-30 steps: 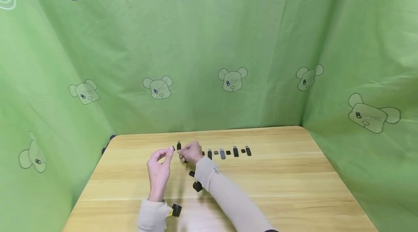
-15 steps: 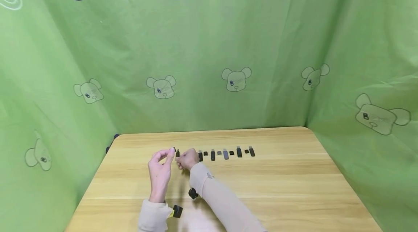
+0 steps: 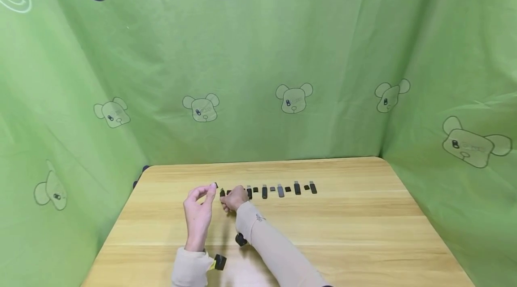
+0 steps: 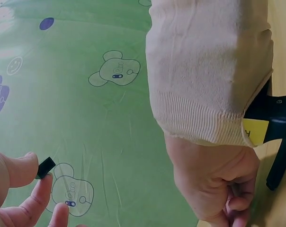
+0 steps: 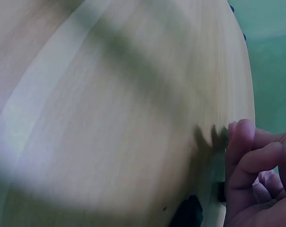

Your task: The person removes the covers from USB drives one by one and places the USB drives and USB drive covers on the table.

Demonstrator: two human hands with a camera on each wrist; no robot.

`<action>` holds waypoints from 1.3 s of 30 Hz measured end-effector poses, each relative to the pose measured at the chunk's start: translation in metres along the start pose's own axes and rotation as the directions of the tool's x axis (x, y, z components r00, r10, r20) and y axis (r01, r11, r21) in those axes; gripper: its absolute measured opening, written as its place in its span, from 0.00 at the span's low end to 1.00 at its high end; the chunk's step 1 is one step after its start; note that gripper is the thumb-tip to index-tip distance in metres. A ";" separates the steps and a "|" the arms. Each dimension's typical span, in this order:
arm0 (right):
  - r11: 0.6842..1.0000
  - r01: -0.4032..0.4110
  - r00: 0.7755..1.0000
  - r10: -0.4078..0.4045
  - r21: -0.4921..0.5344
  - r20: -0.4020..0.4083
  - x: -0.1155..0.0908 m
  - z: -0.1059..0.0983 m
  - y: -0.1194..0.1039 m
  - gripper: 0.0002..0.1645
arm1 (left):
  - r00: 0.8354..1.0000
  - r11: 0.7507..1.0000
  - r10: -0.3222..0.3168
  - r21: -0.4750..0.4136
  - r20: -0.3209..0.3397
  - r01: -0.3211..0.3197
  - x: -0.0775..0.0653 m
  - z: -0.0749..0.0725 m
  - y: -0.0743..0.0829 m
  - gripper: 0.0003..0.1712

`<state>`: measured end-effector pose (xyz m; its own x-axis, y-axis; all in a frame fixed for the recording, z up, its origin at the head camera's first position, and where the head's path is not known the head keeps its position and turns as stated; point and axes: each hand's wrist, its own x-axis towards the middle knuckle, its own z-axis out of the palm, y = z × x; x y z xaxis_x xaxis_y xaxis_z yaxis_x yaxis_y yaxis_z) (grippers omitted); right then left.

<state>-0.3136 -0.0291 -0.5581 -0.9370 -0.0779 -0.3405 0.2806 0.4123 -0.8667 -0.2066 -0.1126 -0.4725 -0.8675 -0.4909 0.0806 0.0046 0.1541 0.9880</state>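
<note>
Between thumb and fingertip, my left hand (image 3: 198,213) pinches a small black USB stick cap (image 4: 46,168), held up over the table's left half. Just right of it in the head view, my right hand (image 3: 235,198) reaches in and pinches the lower end of a black USB stick (image 3: 222,192), its connector pointing away from me. Cap and stick are a short gap apart. In the right wrist view the curled right fingers (image 5: 247,165) hide what they hold.
To the right of the hands, a row of USB sticks runs along the wooden table (image 3: 323,233): black (image 3: 264,191), grey (image 3: 280,190), and more black. Small caps, such as a black cap (image 3: 287,189), lie between them. A green curtain (image 3: 250,54) surrounds the table.
The black USB stick at my right fingertips has come nearer to me, and the right hand has drawn back slightly. My left hand keeps its pinch on the cap, almost still.
</note>
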 end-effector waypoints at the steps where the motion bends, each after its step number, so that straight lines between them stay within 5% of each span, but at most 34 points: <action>1: 1.000 -0.002 1.000 0.002 0.001 -0.003 0.000 0.000 0.001 0.09 | 1.000 1.000 -0.001 -0.006 0.001 0.001 0.000 0.000 0.000 0.22; 17: 0.999 0.030 1.000 -0.029 -0.019 0.008 0.008 -0.001 0.011 0.12 | 0.999 0.999 0.050 -0.001 -0.006 -0.050 -0.001 0.002 -0.002 0.22; 29: 0.984 0.099 0.995 -0.102 -0.148 -0.012 0.006 0.002 0.004 0.12 | 0.999 0.999 0.040 -0.002 -0.019 -0.040 0.000 0.000 -0.004 0.22; 32: 0.946 0.190 0.978 -0.206 -0.261 -0.032 0.003 0.003 0.005 0.16 | 0.999 0.999 0.047 -0.004 -0.022 -0.047 0.000 0.001 -0.006 0.21; 39: 0.764 0.348 0.896 -0.442 -0.544 -0.046 -0.002 0.009 0.004 0.13 | 0.998 0.999 0.049 -0.003 -0.032 -0.049 0.001 0.001 -0.009 0.21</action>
<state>-0.3087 -0.0352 -0.5643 -0.9731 -0.2099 0.0945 -0.2251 0.7813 -0.5822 -0.2083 -0.1134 -0.4819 -0.8497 -0.5102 0.1332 0.0489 0.1752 0.9833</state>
